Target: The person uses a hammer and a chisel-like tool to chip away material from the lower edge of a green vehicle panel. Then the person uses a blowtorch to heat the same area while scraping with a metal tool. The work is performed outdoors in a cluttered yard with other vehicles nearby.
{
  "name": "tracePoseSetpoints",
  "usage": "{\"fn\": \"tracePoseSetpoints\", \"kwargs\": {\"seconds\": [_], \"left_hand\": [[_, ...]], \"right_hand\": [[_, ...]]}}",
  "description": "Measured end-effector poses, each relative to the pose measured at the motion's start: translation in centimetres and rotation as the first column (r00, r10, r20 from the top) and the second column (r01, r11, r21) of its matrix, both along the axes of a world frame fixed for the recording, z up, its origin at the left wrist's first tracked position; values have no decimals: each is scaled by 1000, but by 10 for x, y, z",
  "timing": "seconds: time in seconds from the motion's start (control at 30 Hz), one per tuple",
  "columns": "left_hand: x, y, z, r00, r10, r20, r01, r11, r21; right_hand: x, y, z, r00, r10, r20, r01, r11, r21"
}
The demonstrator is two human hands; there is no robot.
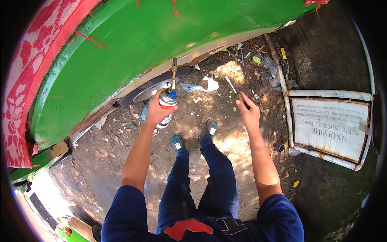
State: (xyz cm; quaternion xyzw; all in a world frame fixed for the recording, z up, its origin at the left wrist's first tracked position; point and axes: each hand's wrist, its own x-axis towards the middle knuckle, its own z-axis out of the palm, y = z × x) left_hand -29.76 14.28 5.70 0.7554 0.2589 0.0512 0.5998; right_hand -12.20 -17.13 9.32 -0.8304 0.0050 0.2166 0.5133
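My left hand (155,109) is wrapped round the can of a gas torch (167,98). The torch stands roughly upright, its brass-coloured burner tube pointing toward the green panel (149,52); a blue part shows at the tube's base. No flame can be made out. In my right hand (250,114) is a small narrow-bladed hand tool (230,85) with a dark handle. Its pale blade points away from me and slightly left; whether it is a knife or a scraper I cannot tell. The two hands are apart, and neither tool touches the panel.
Beneath the panel's lower edge lies a wheel (151,90). A red-and-white patterned cloth (32,76) hangs at far left. On the right, a white sign (330,125) in a rusty pipe frame leans low. Litter and a torn pale scrap (210,84) lie on the dirt ground (169,161).
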Motion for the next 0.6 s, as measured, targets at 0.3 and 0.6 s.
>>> {"fn": "tracePoseSetpoints", "kwargs": {"seconds": [0.3,0.6], "left_hand": [[1,-24,-24,989,145,-29,-145,989,26],[11,-53,-8,964,265,9,-265,963,40]], "right_hand": [[54,0,-12,979,201,20,-201,980,9],[100,21,6,920,391,-8,-391,920,-18]]}}
